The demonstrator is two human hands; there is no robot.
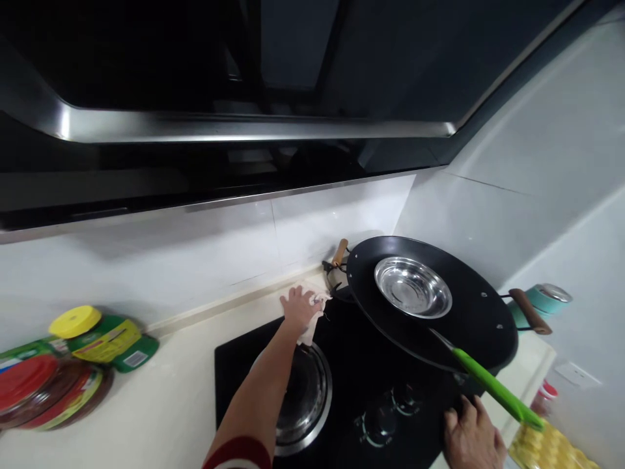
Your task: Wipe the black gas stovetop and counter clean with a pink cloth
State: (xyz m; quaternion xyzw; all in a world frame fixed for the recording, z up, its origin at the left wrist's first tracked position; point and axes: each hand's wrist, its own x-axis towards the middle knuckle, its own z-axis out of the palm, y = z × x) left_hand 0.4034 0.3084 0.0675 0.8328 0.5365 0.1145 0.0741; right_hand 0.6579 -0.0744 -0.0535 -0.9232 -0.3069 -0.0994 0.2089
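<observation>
My left hand (297,309) reaches across the black gas stove (342,361) to its back edge. Beneath its palm and fingers is a crumpled pale cloth (308,333), pressed against the stove and the counter behind it. Just in front lies the left burner (305,397), with its metal ring partly behind my forearm. My right hand (471,433) rests at the stove's front right edge, fingers a little bent and apart, holding nothing. Above it passes the green handle (498,387) of a utensil whose far end lies in the large black wok (471,312).
A shiny metal bowl (413,286) sits inside the wok, whose wooden handles stick out at both sides. Overhead, the dark range hood (234,166) hangs low. Jars, including a green yellow-lidded one (110,339), stand left. A teal container (544,299) is behind the wok's right handle.
</observation>
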